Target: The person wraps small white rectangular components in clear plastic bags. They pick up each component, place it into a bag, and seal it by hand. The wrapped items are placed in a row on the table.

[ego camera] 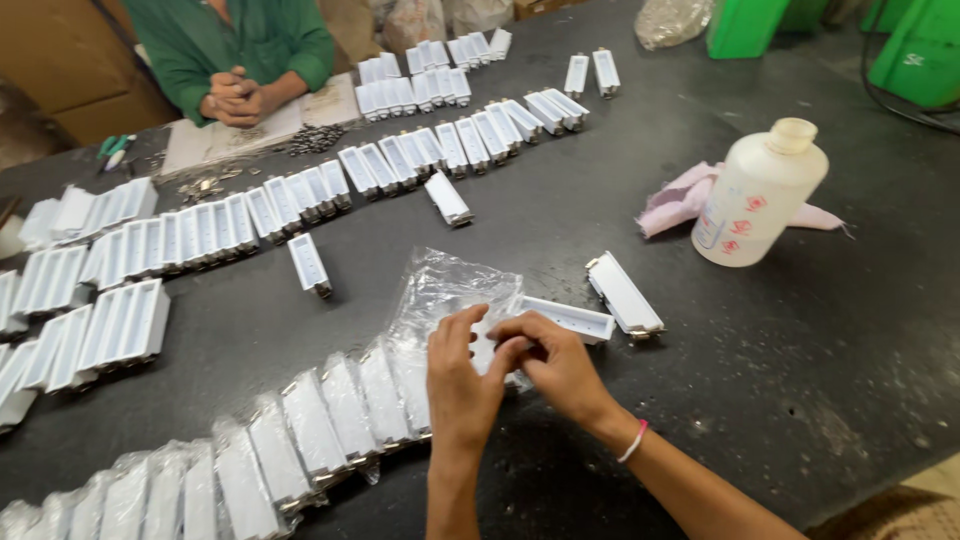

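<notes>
**Both hands worked a white part at a clear bag**

The left hand point(462, 385) and right hand point(556, 362) met near the front of the dark worktop point(800, 340), fingers pinched together on a white rectangular housing point(565, 319) at the mouth of a clear plastic bag point(450, 295). Another housing point(624, 295) lay just beside it. A row of bagged housings point(300, 430) ran leftward along the near edge. Unbagged ones point(400, 160) lined the far side. A white plastic bottle point(757, 192) stood to the right, touching a pink cloth point(680, 200). Another person's clasped hands point(235, 98) rested opposite.
</notes>
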